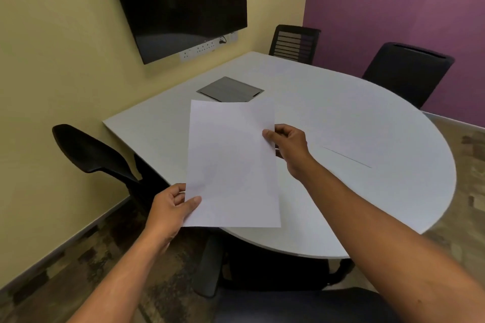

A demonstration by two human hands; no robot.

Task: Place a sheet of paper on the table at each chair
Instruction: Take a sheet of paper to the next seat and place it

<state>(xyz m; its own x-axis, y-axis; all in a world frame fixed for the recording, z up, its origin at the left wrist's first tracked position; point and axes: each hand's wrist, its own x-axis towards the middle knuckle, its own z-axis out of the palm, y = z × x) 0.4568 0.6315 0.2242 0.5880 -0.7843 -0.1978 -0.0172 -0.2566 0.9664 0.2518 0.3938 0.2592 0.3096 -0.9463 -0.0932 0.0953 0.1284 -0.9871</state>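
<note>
Room: small meeting space, yellow wall [52,60] at left and rear, purple wall [393,8] at right, patterned brown floor [78,270].

Worktop [341,113]: pale grey, straight edge against the yellow wall, rounded at the near and right side. Metal cable hatch [229,89] set flush in its surface near the wall. A thin dark line [346,157] shows on the surface at right; cannot tell whether it is a seam or the edge of a sheet.

Screen [181,0]: black, off, mounted on the yellow wall, with a white socket strip [207,47] just below it.

Chairs, black: one at left [89,149] beside the straight edge; one with slatted back [294,43] at the far corner; one with solid back [406,71] at far right; a dark seat [301,304] partly visible at the bottom edge.

Paper [231,165]: white, blank, held in the air above the near part of the worktop, long side running away from the viewer. Upper right corner appears to be a second sheet fanned slightly aside; count uncertain.

Left hand [173,207]: closed on the paper's lower left corner, thumb on top, fingers beneath.

Right hand [288,147]: pinching the paper's right edge near the top, thumb on top.
</note>
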